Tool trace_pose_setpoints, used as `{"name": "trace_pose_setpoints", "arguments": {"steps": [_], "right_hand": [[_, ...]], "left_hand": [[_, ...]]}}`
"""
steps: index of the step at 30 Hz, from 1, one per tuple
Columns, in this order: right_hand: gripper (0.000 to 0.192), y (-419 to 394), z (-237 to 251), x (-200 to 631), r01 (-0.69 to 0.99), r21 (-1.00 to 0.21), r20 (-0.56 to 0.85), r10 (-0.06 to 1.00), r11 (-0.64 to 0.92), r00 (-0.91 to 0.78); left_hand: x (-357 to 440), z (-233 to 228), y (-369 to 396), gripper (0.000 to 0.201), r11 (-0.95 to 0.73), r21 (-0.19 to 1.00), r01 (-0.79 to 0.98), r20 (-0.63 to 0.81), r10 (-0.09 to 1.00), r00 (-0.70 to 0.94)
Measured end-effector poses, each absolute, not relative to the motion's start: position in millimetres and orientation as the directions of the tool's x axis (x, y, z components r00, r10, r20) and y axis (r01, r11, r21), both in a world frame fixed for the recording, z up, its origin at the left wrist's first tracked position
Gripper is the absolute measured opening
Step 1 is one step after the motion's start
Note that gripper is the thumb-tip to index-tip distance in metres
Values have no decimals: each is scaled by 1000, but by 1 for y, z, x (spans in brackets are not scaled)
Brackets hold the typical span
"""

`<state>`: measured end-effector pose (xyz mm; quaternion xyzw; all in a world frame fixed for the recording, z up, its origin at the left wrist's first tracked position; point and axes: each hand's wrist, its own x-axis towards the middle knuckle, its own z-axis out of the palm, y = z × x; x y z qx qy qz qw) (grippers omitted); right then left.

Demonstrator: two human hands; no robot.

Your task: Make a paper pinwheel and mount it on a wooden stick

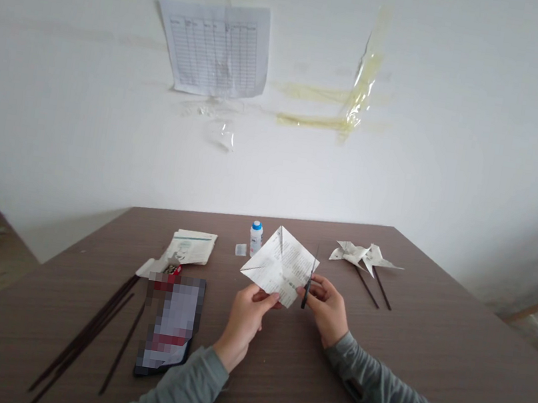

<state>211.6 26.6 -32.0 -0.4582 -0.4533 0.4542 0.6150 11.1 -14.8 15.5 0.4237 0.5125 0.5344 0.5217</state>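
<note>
A square sheet of printed paper (pixel 274 263) with diagonal creases is held up over the table, one corner pointing away from me. My left hand (pixel 248 316) pinches its near edge between thumb and fingers. At the sheet's right corner, my right hand (pixel 326 308) is closed around a pair of scissors (pixel 306 293) with dark handles. Their thin blades point upward beside the paper's right edge; whether they touch it I cannot tell. Right-hand fingertips also reach the sheet's lower right edge. Behind the sheet stands a white bottle (pixel 256 239) with a blue cap.
Two paper pinwheels (pixel 364 256) on dark sticks lie at the right. To the left are a stack of printed paper (pixel 191 247), several dark sticks (pixel 92 330) and a phone (pixel 172 328). A small clear packet (pixel 240 249) lies beside the bottle. A wall rises behind the table.
</note>
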Motion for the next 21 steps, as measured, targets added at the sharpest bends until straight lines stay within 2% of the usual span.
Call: {"name": "trace_pose_setpoints", "arguments": {"steps": [5,14,21], "right_hand": [[78,25,-33,207,-158,-971,145,970,177,195],[73,27,-31,213,-143,-976,134,969,165,208],[66,28,-34,213,-107,-976,167,968,189,186]], "left_hand": [[9,13,-12,41,45,991,-127,-60,991,-117],[9,13,-12,37,20,994,-110,-35,990,-138],[5,12,-10,44,10,991,-137,-30,989,-146]]}}
